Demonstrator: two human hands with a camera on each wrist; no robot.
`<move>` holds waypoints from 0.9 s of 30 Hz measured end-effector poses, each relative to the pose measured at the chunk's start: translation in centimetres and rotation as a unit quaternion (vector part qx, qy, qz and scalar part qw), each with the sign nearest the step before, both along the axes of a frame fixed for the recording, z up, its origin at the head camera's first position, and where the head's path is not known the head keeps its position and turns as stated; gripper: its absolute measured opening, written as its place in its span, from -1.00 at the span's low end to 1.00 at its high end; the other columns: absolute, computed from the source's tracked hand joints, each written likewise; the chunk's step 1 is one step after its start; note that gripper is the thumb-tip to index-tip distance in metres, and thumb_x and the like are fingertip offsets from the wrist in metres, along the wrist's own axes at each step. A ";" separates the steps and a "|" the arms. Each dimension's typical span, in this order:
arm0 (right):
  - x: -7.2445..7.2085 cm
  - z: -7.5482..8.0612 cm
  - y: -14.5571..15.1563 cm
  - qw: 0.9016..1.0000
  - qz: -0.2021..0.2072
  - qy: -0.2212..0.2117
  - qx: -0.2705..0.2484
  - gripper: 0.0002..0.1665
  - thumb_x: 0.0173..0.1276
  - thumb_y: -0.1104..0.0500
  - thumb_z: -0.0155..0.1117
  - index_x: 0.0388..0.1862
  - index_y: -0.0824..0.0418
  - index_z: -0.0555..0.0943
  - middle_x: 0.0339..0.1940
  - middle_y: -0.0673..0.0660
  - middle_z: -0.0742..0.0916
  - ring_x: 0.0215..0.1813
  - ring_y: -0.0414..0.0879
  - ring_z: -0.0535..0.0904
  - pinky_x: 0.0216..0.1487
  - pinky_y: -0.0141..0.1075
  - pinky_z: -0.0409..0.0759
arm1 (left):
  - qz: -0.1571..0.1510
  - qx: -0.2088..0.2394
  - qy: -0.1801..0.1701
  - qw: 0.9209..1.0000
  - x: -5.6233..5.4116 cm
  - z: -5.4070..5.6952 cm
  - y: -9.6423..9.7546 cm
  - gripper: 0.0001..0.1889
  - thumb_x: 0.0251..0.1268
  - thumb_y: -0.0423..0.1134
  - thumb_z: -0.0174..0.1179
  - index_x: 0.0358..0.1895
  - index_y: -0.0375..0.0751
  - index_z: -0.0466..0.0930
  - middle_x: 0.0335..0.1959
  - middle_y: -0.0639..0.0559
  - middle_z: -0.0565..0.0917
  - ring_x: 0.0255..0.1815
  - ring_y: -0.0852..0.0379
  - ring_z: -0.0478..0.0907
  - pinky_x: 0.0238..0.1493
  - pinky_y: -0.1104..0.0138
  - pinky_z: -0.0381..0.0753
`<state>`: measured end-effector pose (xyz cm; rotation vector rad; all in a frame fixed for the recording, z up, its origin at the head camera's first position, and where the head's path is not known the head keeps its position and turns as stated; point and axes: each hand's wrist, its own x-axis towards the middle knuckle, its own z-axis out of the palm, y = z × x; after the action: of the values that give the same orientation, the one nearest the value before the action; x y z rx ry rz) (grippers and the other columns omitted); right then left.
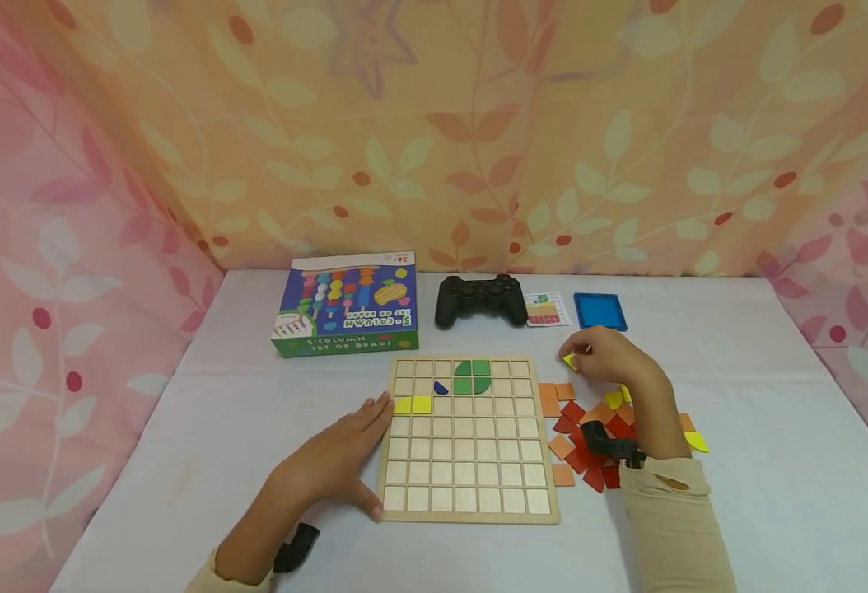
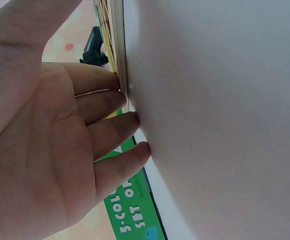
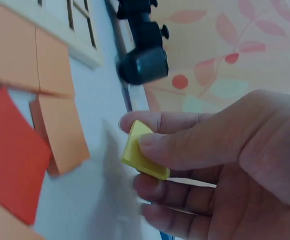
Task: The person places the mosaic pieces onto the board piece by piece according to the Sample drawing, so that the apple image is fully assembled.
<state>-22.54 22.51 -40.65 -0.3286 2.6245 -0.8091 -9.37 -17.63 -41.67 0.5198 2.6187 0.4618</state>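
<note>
While most cells of the wooden grid board point(image 1: 467, 472) lay bare, we, taking it as our clock face, counted seven pieces inside: four green tiles point(image 1: 464, 383) at twelve, mixing squares and rounded quarters, a dark-blue curved piece point(image 1: 441, 387) at eleven, and two yellow tiles point(image 1: 422, 404) at ten. Our right hand point(image 1: 612, 356), at two o'clock, pinched a smooth, thick-edged yellow piece point(image 3: 134, 155) beyond the board; our left hand point(image 1: 333, 453), relaxed and gripping nothing, touched its nine o'clock edge. Loose tiles point(image 1: 576, 459), mostly angular, red and orange, were left unplaced around three on the cloth-covered tabletop point(image 1: 782, 494).
</note>
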 end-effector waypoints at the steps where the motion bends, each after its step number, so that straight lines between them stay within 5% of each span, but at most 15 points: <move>1: 0.0 0.0 -0.2 1.000 0.005 0.005 -0.001 -0.78 0.39 0.34 0.23 -0.08 0.25 0.75 -0.12 0.22 0.73 -0.03 0.16 0.52 -0.02 0.03 0.61 | 0.001 0.000 -0.001 1.000 0.0 0.0 0.0 0.51 -0.59 0.25 0.67 0.61 -0.19 0.01 0.64 -0.03 -0.04 0.61 -0.05 -0.09 0.50 0.00 0.11; 7: 0.1 0.1 -1.2 0.998 0.040 0.030 -0.035 -0.86 0.34 0.35 0.28 -0.16 0.29 0.72 -0.37 0.05 0.69 -0.18 0.04 0.52 -0.13 -0.13 0.56 | 0.000 -0.002 0.000 1.000 0.0 0.0 0.0 0.51 -0.59 0.26 0.66 0.61 -0.19 0.01 0.64 -0.03 -0.04 0.61 -0.05 -0.09 0.50 0.00 0.12; 20: 1.0 0.7 -6.6 0.994 0.083 0.026 -0.072 -0.86 0.29 0.36 0.39 -0.16 0.28 0.73 -0.39 0.04 0.68 -0.26 0.00 0.52 -0.19 -0.21 0.59 | -0.001 -0.001 0.002 1.000 0.0 0.1 -0.1 0.51 -0.59 0.25 0.67 0.61 -0.21 0.01 0.63 -0.05 -0.03 0.61 -0.06 -0.08 0.50 0.00 0.12; 27: 2.1 0.3 -11.3 0.986 0.136 0.040 -0.082 -0.87 0.19 0.43 0.39 -0.37 0.23 0.66 -0.50 0.01 0.60 -0.35 -0.09 0.48 -0.25 -0.25 0.53 | -0.005 0.010 -0.002 1.000 0.0 0.0 -0.1 0.51 -0.59 0.26 0.66 0.61 -0.20 0.01 0.64 -0.06 -0.04 0.61 -0.07 -0.09 0.50 -0.01 0.13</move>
<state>-20.42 11.16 -40.34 -0.7626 2.5130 -0.9350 -9.40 -17.78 -41.70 0.5365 2.6099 0.4848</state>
